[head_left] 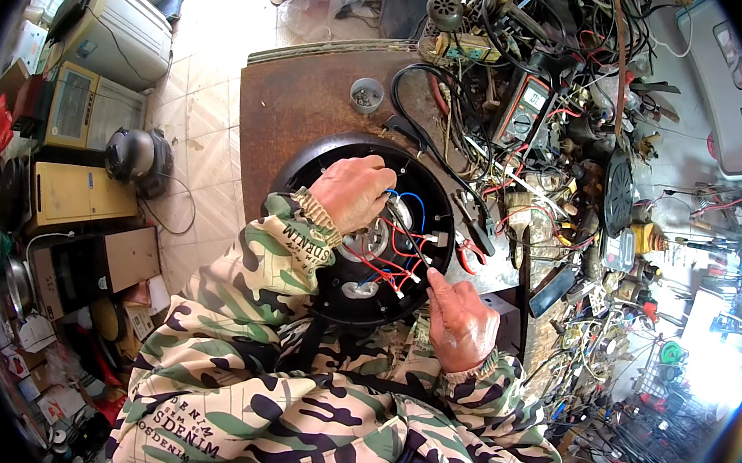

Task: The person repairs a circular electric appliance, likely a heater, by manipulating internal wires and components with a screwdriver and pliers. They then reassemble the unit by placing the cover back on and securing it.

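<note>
Well, the black housing (pixel 330 144) holds wires (pixel 397 275); the cup (pixel 368 82), grey bits (pixel 364 99).

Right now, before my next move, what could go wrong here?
The right hand holds a thin dark tool close to the red wires, so a slip might snag or loosen one. Farther up, an open cup of small parts stands near a black cable; a tug on that cable could perhaps tip it and spill them.
</note>
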Demonstrator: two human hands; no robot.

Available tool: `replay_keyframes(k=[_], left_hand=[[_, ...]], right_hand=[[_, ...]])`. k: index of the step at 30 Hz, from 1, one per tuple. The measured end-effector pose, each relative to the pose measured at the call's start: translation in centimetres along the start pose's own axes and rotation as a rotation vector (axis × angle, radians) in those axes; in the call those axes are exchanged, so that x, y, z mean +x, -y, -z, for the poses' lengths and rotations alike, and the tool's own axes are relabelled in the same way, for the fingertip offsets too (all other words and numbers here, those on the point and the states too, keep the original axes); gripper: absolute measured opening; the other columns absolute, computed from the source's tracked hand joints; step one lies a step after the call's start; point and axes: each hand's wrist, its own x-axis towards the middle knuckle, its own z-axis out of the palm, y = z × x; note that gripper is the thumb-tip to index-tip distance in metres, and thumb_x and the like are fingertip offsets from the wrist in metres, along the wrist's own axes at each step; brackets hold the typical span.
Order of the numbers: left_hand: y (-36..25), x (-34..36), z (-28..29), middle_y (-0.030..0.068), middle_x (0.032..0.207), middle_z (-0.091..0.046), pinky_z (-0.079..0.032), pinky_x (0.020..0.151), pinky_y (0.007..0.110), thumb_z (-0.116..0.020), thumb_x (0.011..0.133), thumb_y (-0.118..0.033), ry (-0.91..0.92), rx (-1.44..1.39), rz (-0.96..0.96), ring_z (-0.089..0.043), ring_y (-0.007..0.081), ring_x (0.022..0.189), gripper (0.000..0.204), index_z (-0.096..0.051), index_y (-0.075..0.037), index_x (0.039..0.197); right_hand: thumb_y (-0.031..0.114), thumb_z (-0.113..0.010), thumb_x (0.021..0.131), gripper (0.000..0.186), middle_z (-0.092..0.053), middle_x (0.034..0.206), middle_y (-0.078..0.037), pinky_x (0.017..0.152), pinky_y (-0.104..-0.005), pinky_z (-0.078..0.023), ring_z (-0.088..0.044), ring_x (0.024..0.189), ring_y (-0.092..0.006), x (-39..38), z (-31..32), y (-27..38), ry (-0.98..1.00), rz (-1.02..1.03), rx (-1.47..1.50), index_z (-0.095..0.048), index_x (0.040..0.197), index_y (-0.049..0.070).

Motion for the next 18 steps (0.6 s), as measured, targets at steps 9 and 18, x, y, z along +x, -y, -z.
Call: replay_keyframes(k=[9,18], left_hand=[[0.2,0.1,0.4,0.012,0.084,-0.068,-0.058,0.067,0.04,-0.078,0.08,-0.01,-0.05,0.04,-0.077,-0.07,0.0328,0.074,0.014,-0.071,-0.004,0.09],[-1.1,1.0,1.2,0.0129,0.079,-0.068,-0.058,0.067,0.036,-0.075,0.077,-0.002,0.088,-0.177,0.151,-0.071,0.0251,0.07,0.016,-0.066,0.0,0.09]], right_hand=[[0.006,-0.078,0.089,0.036,-0.06,0.078,-0.012,0.057,-0.0439,-0.052,-0.065,0.066,-0.0344,-0.4,0.2,0.1,-0.025,-0.074,0.083,-0.075,0.124,0.011],[0.007,-0.077,0.09,0.037,-0.06,0.08,-0.011,0.057,-0.0439,-0.052,-0.065,0.065,-0.0338,-1.0,-0.5,-1.4,-0.032,-0.08,0.199,-0.073,0.126,0.011]])
